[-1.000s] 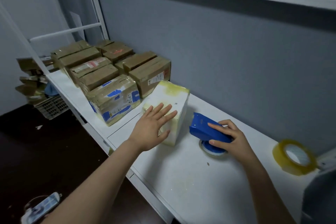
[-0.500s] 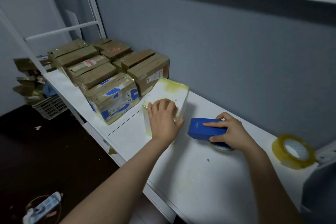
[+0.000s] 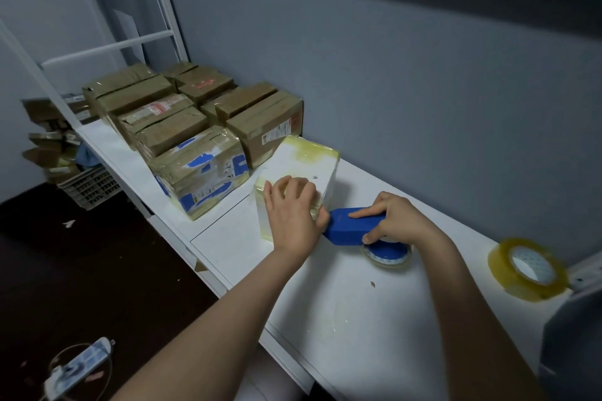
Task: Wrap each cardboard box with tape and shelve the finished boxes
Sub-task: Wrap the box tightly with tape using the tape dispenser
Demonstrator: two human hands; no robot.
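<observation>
Leftward since a second ago, the dispenser point(image 3: 351, 226) now has its nose at the near right corner of the box point(image 3: 303, 156), touching the left hand point(image 3: 293, 218). That hand, flat on the box's side before, now curls its fingers over the top edge. The right hand point(image 3: 400, 221) grips the dispenser. The box stands on the table point(image 3: 358, 319) beside taped brown boxes point(image 3: 195, 127); a roll point(image 3: 527, 270) lies at the right.
</observation>
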